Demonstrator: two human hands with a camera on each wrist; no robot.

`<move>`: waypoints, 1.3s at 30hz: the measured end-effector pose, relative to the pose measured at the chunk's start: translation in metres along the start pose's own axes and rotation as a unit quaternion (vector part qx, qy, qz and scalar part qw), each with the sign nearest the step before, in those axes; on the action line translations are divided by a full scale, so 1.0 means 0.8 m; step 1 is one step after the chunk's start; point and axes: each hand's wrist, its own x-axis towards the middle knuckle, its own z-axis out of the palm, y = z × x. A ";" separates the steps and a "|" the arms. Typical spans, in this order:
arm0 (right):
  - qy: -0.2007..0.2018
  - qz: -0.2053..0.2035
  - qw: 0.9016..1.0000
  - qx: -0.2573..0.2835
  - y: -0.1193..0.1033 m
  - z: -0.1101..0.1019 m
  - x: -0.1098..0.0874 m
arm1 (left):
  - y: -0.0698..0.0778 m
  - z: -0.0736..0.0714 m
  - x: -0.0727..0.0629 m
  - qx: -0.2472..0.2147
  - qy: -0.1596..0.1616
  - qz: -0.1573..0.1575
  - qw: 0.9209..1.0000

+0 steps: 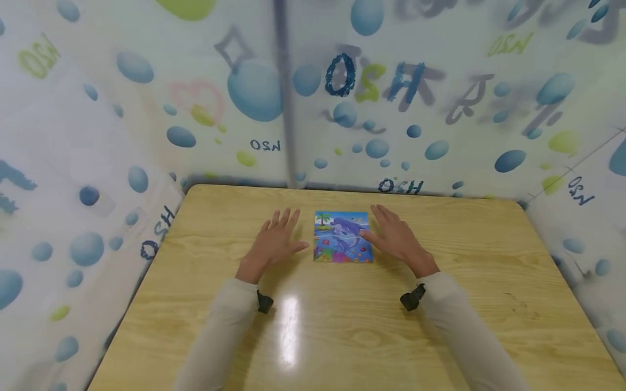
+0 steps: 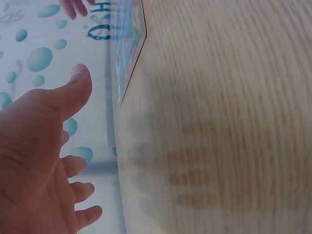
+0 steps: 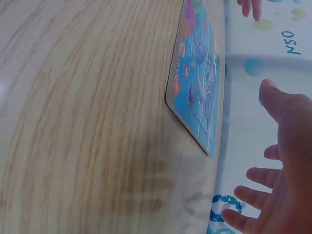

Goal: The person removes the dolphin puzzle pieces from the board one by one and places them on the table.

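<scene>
A thin, square board (image 1: 342, 244) with a colourful dolphin, palm tree and sea picture lies flat on the wooden table. In the right wrist view the dolphin board (image 3: 197, 78) shows rounded corners and faint lines across its picture. My left hand (image 1: 275, 241) is held over the table on the board's left, fingers spread and empty. On the other side, my right hand (image 1: 397, 236) hovers with straight fingers, its thumb overlapping the board's right edge in the head view. Both wrist views show the left hand (image 2: 44, 146) and right hand (image 3: 285, 165) raised off the tabletop, casting shadows.
The light wood table (image 1: 342, 336) reaches back to a white wall (image 1: 430, 43) printed with blue and green bubbles and letters. Similar walls stand at the left and right. A dark strap device (image 1: 413, 297) sits at each wrist, below long light sleeves.
</scene>
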 end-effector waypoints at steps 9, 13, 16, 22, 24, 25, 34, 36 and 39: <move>-0.009 -0.010 1.000 0.013 -0.010 0.009 0.013 | 0.017 0.013 0.013 0.018 -0.033 0.014 0.999; -0.014 -0.012 1.000 0.006 -0.014 0.013 0.020 | 0.022 0.018 0.020 0.021 -0.040 0.026 0.999; -0.012 -0.012 1.000 0.000 -0.017 0.015 0.025 | 0.027 0.022 0.024 0.013 -0.051 0.027 0.998; -0.020 -0.007 1.000 0.023 -0.029 0.023 0.040 | 0.036 0.027 0.026 0.041 -0.049 0.021 0.998; -0.027 -0.004 0.999 0.035 -0.035 0.027 0.044 | 0.039 0.028 0.027 0.057 -0.050 0.020 0.997; -0.030 -0.003 0.999 0.038 -0.037 0.028 0.046 | 0.041 0.028 0.027 0.062 -0.051 0.020 0.997; -0.034 -0.015 0.999 0.025 -0.053 0.034 0.059 | 0.045 0.025 0.031 0.043 -0.073 0.008 0.996; -0.036 -0.024 0.999 0.013 -0.056 0.034 0.063 | 0.046 0.025 0.032 0.035 -0.079 0.006 0.996; -0.034 -0.031 0.999 -0.002 -0.060 0.032 0.069 | 0.048 0.023 0.034 0.029 -0.083 0.006 0.996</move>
